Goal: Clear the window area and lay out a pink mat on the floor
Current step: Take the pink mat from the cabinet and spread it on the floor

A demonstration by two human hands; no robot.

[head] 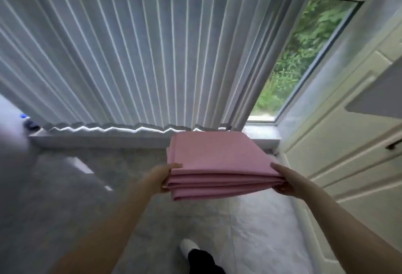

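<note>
We hold the folded pink mat point(215, 160) between both hands, off the floor and level, its far edge in line with the window sill point(104, 137). The left hand point(165, 177) takes the near left corner: thumb on top, fingers curled under the stacked layers. The right hand point(282, 181) takes the near right corner likewise; its fingers under the mat are mostly hidden, only the tips showing. Each grip is narrow and closed on the mat's thickness.

Beyond the grip, vertical blinds point(121, 56) cover most of the window; to the right of them a strip of glass point(300, 60) shows greenery. Right of the right grip stands a cream panelled door point(348, 143), cut off by the frame edge. Below the grip lie grey floor point(65, 186) and a pale patch whose material we cannot make out. One foot in a white sock point(189, 246) shows near the bottom edge. Far left of the grip, a blurred blue object point(24, 116) sits by the sill; we cannot identify it.
</note>
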